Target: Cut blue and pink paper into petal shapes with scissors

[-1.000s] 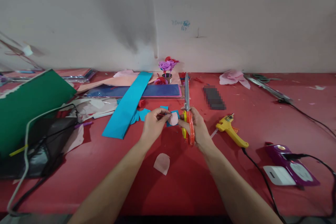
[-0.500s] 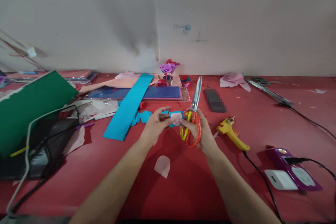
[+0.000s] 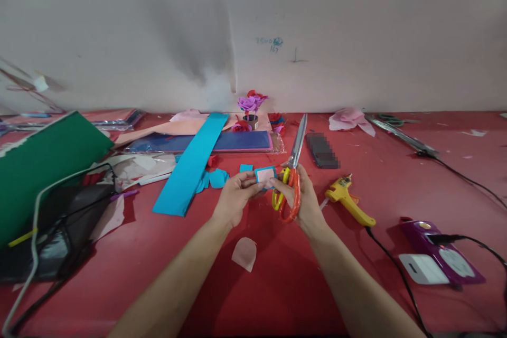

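Between both hands is a small blue piece (image 3: pixel 259 171) with a pale pink piece (image 3: pixel 265 175) lying over it. My left hand (image 3: pixel 233 198) is closed on the left and lower edge of this pair. On the other side, my right hand (image 3: pixel 303 195) pinches the right edge with its thumb. The same hand also carries scissors (image 3: pixel 292 179) with orange and yellow handles, blades pointing up and away. A loose pink petal-shaped piece (image 3: pixel 244 254) lies on the red table below the hands. Just beyond my left fingers sits a blue scrap (image 3: pixel 246 168).
A long blue strip (image 3: pixel 190 169) and blue petal pieces (image 3: pixel 218 178) lie left. Right of my hands are a yellow glue gun (image 3: pixel 350 200), a dark pixelated object (image 3: pixel 321 150) and a purple power strip (image 3: pixel 443 253). Purple and red flowers (image 3: pixel 250 104) stand behind; green sheet (image 3: pixel 51 163) far left.
My left fingers have shifted down along the held pieces, uncovering the blue piece's upper left corner and the blue scrap behind. The view has turned slightly. The scissors stay in my right hand.
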A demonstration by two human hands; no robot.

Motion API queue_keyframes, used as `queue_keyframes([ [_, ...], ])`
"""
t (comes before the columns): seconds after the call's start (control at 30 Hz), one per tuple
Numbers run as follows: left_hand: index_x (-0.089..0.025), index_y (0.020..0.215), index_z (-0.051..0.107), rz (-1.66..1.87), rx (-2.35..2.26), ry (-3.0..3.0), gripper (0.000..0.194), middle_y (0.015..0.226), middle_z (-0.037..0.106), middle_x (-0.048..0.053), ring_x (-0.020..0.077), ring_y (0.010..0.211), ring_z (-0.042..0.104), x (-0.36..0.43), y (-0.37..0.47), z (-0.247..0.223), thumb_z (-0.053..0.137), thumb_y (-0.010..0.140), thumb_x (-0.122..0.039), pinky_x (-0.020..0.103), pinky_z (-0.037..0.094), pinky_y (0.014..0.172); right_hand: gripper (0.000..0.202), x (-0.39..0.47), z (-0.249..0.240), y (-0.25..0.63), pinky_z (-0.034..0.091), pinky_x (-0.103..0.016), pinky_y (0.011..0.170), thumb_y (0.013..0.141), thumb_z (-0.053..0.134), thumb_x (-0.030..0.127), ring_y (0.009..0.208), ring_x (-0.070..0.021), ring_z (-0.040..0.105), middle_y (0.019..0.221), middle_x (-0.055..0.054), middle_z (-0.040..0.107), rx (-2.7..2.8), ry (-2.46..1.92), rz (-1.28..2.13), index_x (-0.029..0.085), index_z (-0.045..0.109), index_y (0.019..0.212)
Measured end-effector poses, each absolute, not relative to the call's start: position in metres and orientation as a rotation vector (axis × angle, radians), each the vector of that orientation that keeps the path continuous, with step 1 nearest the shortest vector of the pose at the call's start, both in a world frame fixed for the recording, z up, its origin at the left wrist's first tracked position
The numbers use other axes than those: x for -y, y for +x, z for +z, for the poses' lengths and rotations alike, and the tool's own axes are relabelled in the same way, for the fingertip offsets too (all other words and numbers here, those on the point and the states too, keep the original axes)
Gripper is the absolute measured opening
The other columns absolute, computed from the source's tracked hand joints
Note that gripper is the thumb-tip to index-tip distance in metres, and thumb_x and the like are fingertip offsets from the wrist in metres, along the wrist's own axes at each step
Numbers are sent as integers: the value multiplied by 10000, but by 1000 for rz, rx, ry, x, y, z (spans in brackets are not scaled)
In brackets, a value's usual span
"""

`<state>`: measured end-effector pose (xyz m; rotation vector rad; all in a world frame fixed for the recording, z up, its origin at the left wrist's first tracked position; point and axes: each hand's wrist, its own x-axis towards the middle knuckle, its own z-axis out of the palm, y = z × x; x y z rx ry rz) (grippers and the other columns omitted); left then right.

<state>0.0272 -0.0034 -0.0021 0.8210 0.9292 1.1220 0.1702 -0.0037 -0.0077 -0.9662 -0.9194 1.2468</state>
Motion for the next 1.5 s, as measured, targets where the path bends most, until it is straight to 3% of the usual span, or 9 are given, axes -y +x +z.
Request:
queue_keyframes([
  [0.6,-172,837,712,1151,-904,766,248,831,728,36,152,799,667,8,32,1,810,618,-236,290,530,790,387,5,-7,168,423,-227,573,676,747,217,549,-88,514,623,104,542,944,-917,1198,243,483,957],
  [0.93,-173,770,718,1091,-1039,667,226,815,723,50,134,753,646,5,30,-5,801,620,-320,226,462,660,419,8,-9,162,427,-237,585,692,745,241,581,-104,541,669,87,550,1012,-966,1192,246,472,1010],
  [1.17,-163,725,700,1231,-1053,557,212,776,706,39,140,736,634,-1,24,-1,816,577,-262,251,477,667,378,15,6,162,412,-249,545,760,697,399,570,-122,504,659,69,504,1067,-1071,1179,246,479,1029],
  [1.33,-154,653,652,1458,-954,384,192,739,688,12,143,786,642,-9,5,16,816,569,-210,300,512,777,487,25,17,161,380,-254,553,784,641,533,564,-117,420,690,60,436,1268,-1165,1301,258,487,1155],
  [1.5,-149,639,621,1618,-865,273,204,695,682,-8,131,727,652,-9,-7,33,811,569,-177,323,524,812,541,41,15,154,412,-272,591,818,555,614,634,-135,464,812,3,493,1392,-1132,1512,268,486,1230],
])
